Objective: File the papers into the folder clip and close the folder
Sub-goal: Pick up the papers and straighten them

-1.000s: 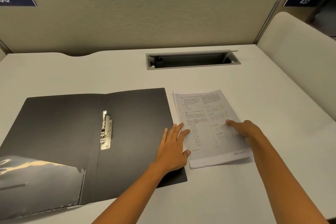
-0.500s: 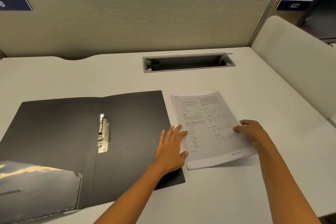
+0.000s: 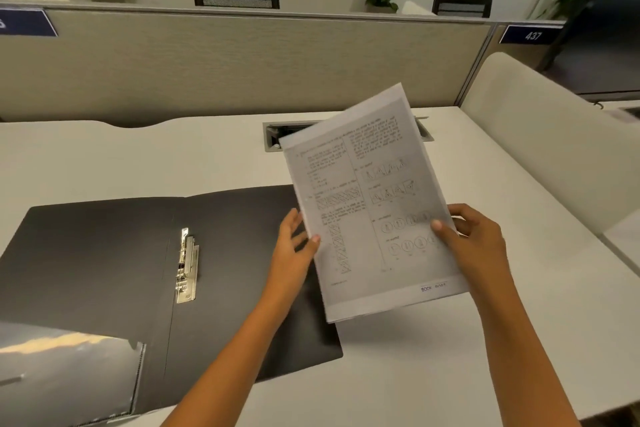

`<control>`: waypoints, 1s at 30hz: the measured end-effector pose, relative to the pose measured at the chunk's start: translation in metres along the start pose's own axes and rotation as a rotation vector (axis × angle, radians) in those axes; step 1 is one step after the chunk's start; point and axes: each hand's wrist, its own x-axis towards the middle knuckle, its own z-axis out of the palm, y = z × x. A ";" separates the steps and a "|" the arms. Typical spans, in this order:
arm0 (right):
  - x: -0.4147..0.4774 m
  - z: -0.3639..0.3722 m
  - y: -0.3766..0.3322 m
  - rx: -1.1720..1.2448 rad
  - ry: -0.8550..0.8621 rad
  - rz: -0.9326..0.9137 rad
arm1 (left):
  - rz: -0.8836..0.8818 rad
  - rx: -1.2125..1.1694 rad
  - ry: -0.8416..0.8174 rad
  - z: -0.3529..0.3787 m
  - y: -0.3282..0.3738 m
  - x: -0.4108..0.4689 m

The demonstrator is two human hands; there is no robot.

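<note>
Both hands, the left hand and right hand, are pinching the papers by their side edges, holding them raised, right of the clip, whose long axis is running roughly parallel to theirs, nearer the left hand.

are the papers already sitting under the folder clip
No, both hands, left hand and right hand, hold the papers beside the bare clip.

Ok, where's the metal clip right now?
In the head view, the clip sits left of centre beside the open folder's spine, left of the left hand.
</note>
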 end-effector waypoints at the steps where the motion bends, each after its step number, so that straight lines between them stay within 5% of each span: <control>1: -0.004 0.005 -0.007 0.068 -0.024 -0.007 | 0.005 -0.064 0.019 -0.004 0.010 0.001; 5: -0.020 0.045 -0.025 0.178 -0.067 -0.101 | 0.131 -0.104 0.217 -0.025 0.045 -0.004; 8: -0.033 0.080 -0.029 0.104 -0.027 -0.183 | 0.263 0.002 0.364 -0.040 0.064 -0.009; 14: -0.054 0.131 -0.041 0.358 -0.089 -0.187 | 0.441 0.201 0.555 -0.065 0.073 -0.026; 30: -0.074 0.162 -0.020 0.409 -0.042 -0.109 | 0.272 0.202 0.656 -0.072 0.032 -0.053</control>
